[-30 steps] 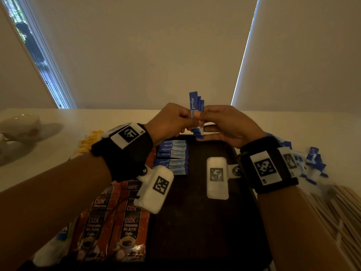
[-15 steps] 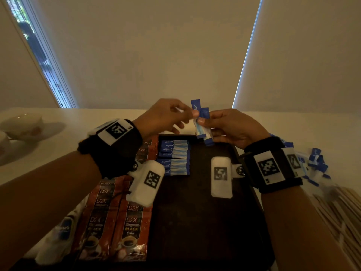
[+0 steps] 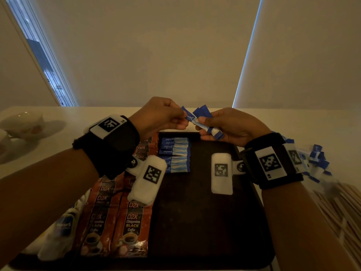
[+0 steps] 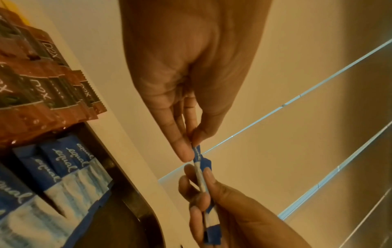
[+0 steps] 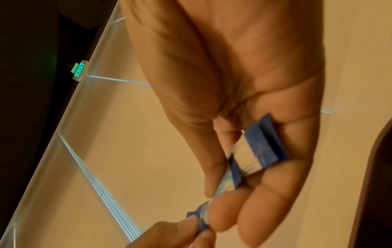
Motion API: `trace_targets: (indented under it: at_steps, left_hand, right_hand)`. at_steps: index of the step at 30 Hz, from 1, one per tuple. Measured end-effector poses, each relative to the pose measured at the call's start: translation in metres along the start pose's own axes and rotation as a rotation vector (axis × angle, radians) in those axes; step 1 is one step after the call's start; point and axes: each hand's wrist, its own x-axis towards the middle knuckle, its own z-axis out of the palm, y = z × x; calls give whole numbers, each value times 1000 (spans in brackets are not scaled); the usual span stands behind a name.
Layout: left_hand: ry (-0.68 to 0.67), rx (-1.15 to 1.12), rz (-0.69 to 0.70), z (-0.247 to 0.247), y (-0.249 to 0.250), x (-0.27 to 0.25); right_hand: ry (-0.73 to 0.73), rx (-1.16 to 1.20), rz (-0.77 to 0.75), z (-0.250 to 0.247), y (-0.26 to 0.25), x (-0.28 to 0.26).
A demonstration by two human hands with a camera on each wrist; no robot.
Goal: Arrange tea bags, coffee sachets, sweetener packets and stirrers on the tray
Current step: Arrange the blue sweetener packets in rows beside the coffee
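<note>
Small bunch of blue-and-white paper sweetener packets point(image 3: 203, 122) held up over far edge of dark rectangular tray point(image 3: 205, 222). More same packets in overlapping row flat on tray, far middle point(image 3: 175, 153). Red-brown foil coffee sachets point(image 3: 117, 222) overlapped along tray's left side.

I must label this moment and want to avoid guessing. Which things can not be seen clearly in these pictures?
- How many blue-and-white sweetener packets the right hand holds: fingers cover them in all views.
- Pale wooden stirrers, head view: blurred, cut by the right edge.
- White tea bag packets, head view: dim, label unreadable, partly behind the left forearm.
- Loose blue packets, head view: blurred, partly behind the right wristband.
</note>
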Motion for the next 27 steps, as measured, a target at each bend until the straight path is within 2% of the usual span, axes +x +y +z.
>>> trace_targets:
  at_steps: [3,4,8,11,16,19,22,27]
  left_hand:
    - [-3,76,14,0,0,-2]
    - [-3,206,77,-1,-1,-2]
    - [-61,862,493,0,-1,-6]
    - [-116,1116,612,4,-1,-5]
    - [-125,1177,604,4,0,-4]
    - [-156,1170,520,1,1,-7]
    - [-286,1183,364,0,-2,-16]
    - [-592,1367,165,7,-17,-28]
  right_hand:
    - [28,-61,-9,-3,1,-1]
    - [32,-92,-12,-4,2,0]
    - [44,-180,7,-6,1,0]
    - [55,-242,4,-4,2,1]
    - [64,-302,9,-5,4,4]
    - [82,-321,9,-6,5,4]
    - [121,-343,9,-10,5,4]
    - [107,-291,17,-10,3,6]
